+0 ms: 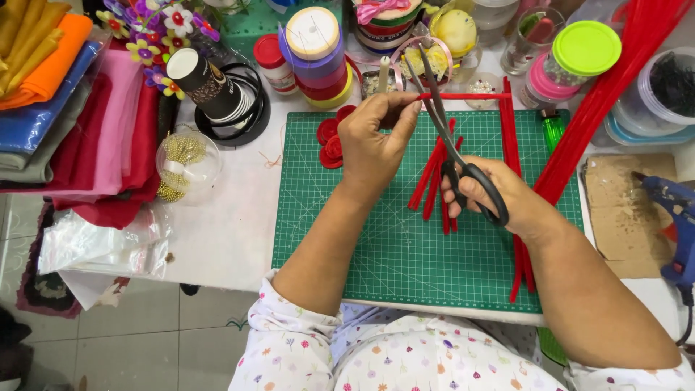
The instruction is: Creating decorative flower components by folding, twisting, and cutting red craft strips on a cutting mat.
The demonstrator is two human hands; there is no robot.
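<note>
**Now: scissors open across a red stem held level over the cutting mat**

Left hand (373,141) pinched shut on one end of a red pipe-cleaner stem (470,95), thumb and fingers together at the stem's left tip. Stem's long axis running left to right, roughly level, free end pointing right toward the jars. Right hand (492,195) closed through the black loops of the scissors (441,123), blades parted and aimed up and away, crossing the stem almost at a right angle just right of the left fingertips. Cut point very near the left hand; right hand lower and nearer the body.

Underneath, green cutting mat (391,246) on the white worktop (224,232). Short cut red pieces (432,174) lying beneath the blades, long red stems (511,145) alongside to the right. Red felt roses (331,141) just left of the left hand, apart from it. Ribbon spools (316,54) and lidded jars (579,58) crowding the far edge beyond the blade tips. Blue glue gun (673,217) well off to the right on cardboard.
</note>
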